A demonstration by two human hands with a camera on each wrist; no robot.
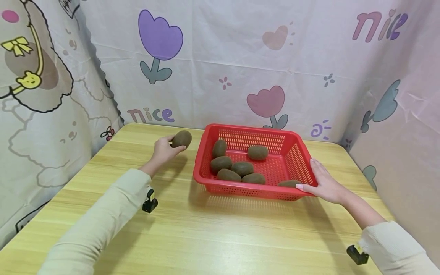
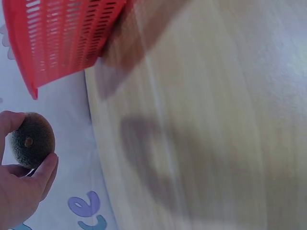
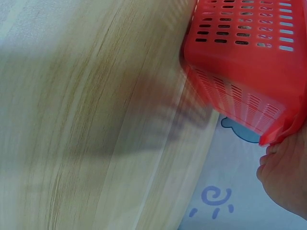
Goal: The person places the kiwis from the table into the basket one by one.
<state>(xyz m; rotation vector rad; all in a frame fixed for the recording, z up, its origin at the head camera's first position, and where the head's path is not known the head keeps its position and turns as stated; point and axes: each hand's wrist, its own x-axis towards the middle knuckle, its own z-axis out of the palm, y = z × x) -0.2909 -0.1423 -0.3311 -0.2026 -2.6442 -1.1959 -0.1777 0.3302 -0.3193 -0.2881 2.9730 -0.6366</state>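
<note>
My left hand [image 1: 165, 150] pinches a brown, fuzzy kiwi [image 1: 182, 139] between thumb and fingers, above the table and left of the red basket [image 1: 237, 188]. The left wrist view shows that kiwi [image 2: 32, 140] end-on, with its stem nub facing the camera. At the basket's front right corner, my right hand [image 1: 326, 186] holds the rim, thumb on the front edge and fingers along the right side. Several kiwis lie inside, mostly in the left half; one kiwi [image 1: 288, 183] by the front right is partly hidden by the rim.
The basket stands toward the back of a light wood table [image 1: 220, 233]. A printed curtain [image 1: 213, 46] hangs behind the table and along both sides. Small black devices sit at the left wrist [image 1: 149, 201] and the right wrist [image 1: 358, 254].
</note>
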